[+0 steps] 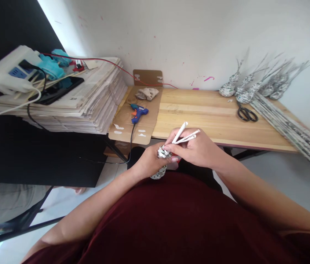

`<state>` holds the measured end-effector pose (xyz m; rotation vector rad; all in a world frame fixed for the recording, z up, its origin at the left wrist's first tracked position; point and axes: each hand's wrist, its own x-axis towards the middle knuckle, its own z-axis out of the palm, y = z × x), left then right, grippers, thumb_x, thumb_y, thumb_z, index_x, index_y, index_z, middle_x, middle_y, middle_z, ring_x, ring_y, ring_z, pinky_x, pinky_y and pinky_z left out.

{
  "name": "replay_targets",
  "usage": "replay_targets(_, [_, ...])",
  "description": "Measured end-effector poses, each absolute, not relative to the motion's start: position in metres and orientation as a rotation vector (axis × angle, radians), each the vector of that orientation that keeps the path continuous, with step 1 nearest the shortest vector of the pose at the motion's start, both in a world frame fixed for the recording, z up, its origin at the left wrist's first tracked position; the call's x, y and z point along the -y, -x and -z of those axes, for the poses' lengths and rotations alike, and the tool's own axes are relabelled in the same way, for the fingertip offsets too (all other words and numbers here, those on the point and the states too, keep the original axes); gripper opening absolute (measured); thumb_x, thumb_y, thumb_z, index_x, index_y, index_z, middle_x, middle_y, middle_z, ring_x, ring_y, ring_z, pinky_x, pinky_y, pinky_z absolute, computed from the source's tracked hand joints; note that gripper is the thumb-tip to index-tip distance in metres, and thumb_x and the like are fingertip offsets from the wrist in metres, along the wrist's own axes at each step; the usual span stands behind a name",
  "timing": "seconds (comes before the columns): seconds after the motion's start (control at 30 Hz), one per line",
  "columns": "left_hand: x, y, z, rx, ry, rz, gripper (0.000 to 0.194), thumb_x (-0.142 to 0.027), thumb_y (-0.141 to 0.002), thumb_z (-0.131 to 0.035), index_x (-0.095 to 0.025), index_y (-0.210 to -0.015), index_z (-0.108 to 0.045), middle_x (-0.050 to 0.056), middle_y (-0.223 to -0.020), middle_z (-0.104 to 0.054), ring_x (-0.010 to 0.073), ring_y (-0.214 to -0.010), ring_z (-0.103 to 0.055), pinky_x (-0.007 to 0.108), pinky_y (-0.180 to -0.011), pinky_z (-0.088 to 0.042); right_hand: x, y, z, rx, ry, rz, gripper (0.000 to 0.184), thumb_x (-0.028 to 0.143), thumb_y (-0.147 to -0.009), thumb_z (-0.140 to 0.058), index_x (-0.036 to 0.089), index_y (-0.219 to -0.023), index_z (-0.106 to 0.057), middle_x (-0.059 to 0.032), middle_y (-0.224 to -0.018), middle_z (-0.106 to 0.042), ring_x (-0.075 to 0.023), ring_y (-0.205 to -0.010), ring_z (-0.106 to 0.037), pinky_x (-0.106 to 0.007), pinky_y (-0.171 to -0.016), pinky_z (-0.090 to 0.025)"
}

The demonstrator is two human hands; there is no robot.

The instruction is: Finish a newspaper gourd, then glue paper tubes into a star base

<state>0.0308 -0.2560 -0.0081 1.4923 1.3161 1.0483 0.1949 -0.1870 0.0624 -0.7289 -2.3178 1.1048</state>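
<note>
Close to my body, below the table's front edge, is a small woven form of rolled newspaper (159,173). My left hand (151,161) wraps round its narrow upper part, with the thumb across the front. My right hand (196,148) pinches the paper strips at its top, thumb and fingers pressed together. Several white rolled paper tubes (181,132) stick up and to the right out of the right hand's grip. Part of the woven form is hidden behind the fingers.
A blue glue gun (138,113) lies on cardboard (152,126) beside a crumpled cloth (147,94). Black scissors (247,113), woven paper pieces (247,92) and long paper tubes (289,132) are on the right. Left are stacked newspapers (97,106), a phone (61,90) and a power strip (14,73).
</note>
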Motion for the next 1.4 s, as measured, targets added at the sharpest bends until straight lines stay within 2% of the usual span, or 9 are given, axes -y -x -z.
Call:
replay_targets(0.17, [0.254,-0.036,0.011,-1.252,-1.52,-1.101,0.031,-0.038,-0.083,-0.068,-0.016,-0.105,-0.065,0.008,-0.1,-0.072,0.022,-0.094,-0.065,0.036,-0.085,-0.051,0.195,-0.191,-0.053,2.203,0.748,-1.061,0.01,0.022,-0.083,-0.07,0.017,-0.075,-0.069,0.0002,-0.072,-0.069,-0.0123,-0.068,-0.062,-0.027,-0.067,-0.047])
replay_targets(0.27, [0.254,-0.037,0.019,-1.266,-1.515,-1.127,0.031,-0.037,-0.083,-0.066,-0.016,-0.106,-0.064,0.009,-0.101,-0.071,0.0219,-0.093,-0.065,0.037,-0.085,-0.051,0.197,-0.189,-0.048,2.217,0.745,-1.021,0.011,0.021,-0.082,-0.07,0.017,-0.072,-0.067,0.0003,-0.071,-0.069,-0.0122,-0.067,-0.062,-0.027,-0.066,-0.047])
replay_targets(0.4, [0.256,-0.036,0.024,-1.329,-1.481,-1.116,0.032,-0.036,-0.079,-0.071,-0.015,-0.102,-0.064,0.007,-0.097,-0.071,0.0201,-0.088,-0.064,0.034,-0.08,-0.05,0.192,-0.189,-0.047,2.312,0.781,-1.073,0.009,0.021,-0.083,-0.068,0.017,-0.075,-0.07,-0.0002,-0.072,-0.07,-0.0119,-0.064,-0.063,-0.026,-0.064,-0.047])
replay_targets(0.53, [0.257,-0.031,0.015,-1.402,-1.448,-0.954,0.042,-0.045,-0.069,-0.081,-0.016,-0.096,-0.068,0.001,-0.084,-0.07,0.0173,-0.078,-0.062,0.029,-0.071,-0.047,0.18,-0.196,-0.055,2.272,0.78,-1.096,0.01,0.026,-0.083,-0.07,0.017,-0.081,-0.073,-0.0022,-0.077,-0.073,-0.0144,-0.07,-0.066,-0.027,-0.067,-0.049])
replay_targets(0.67, [0.258,-0.031,0.01,-1.364,-1.426,-0.797,0.031,-0.047,-0.078,-0.073,-0.016,-0.083,-0.07,0.0,-0.075,-0.07,0.0154,-0.07,-0.062,0.027,-0.066,-0.047,0.178,-0.2,-0.065,2.327,0.744,-1.154,0.011,0.027,-0.084,-0.069,0.017,-0.082,-0.072,-0.0009,-0.075,-0.072,-0.0132,-0.067,-0.065,-0.026,-0.064,-0.049])
replay_targets(0.77, [0.26,-0.035,0.016,-1.323,-1.42,-0.796,0.028,-0.045,-0.082,-0.068,-0.017,-0.084,-0.07,0.002,-0.076,-0.072,0.0162,-0.072,-0.065,0.028,-0.07,-0.05,0.183,-0.201,-0.069,2.396,0.751,-1.198,0.007,0.023,-0.083,-0.069,0.017,-0.082,-0.072,0.0005,-0.071,-0.071,-0.0121,-0.064,-0.064,-0.025,-0.062,-0.048])
replay_targets(0.9, [0.26,-0.04,0.026,-1.29,-1.45,-0.871,0.029,-0.047,-0.083,-0.067,-0.018,-0.083,-0.069,0.003,-0.079,-0.073,0.0174,-0.077,-0.066,0.029,-0.075,-0.051,0.189,-0.199,-0.069,2.42,0.8,-1.19,0.004,0.019,-0.081,-0.068,0.017,-0.079,-0.072,0.0007,-0.068,-0.07,-0.0119,-0.061,-0.064,-0.025,-0.06,-0.047])
replay_targets(1.17, [0.264,-0.045,0.027,-1.305,-1.47,-0.954,0.03,-0.046,-0.082,-0.066,-0.019,-0.068,-0.065,0.001,-0.066,-0.068,0.0157,-0.065,-0.062,0.03,-0.069,-0.052,0.193,-0.199,-0.058,2.393,0.771,-1.107,0.005,0.021,-0.08,-0.07,0.019,-0.076,-0.071,0.0009,-0.07,-0.07,-0.012,-0.062,-0.062,-0.026,-0.062,-0.046])
replay_targets(1.4, [0.26,-0.043,0.026,-1.287,-1.431,-0.921,0.028,-0.043,-0.082,-0.068,-0.018,-0.069,-0.067,0.003,-0.067,-0.069,0.0166,-0.067,-0.063,0.032,-0.072,-0.053,0.191,-0.2,-0.049,2.35,0.78,-1.19,0.008,0.024,-0.082,-0.071,0.018,-0.078,-0.071,0.0001,-0.073,-0.07,-0.0124,-0.067,-0.063,-0.027,-0.066,-0.048])
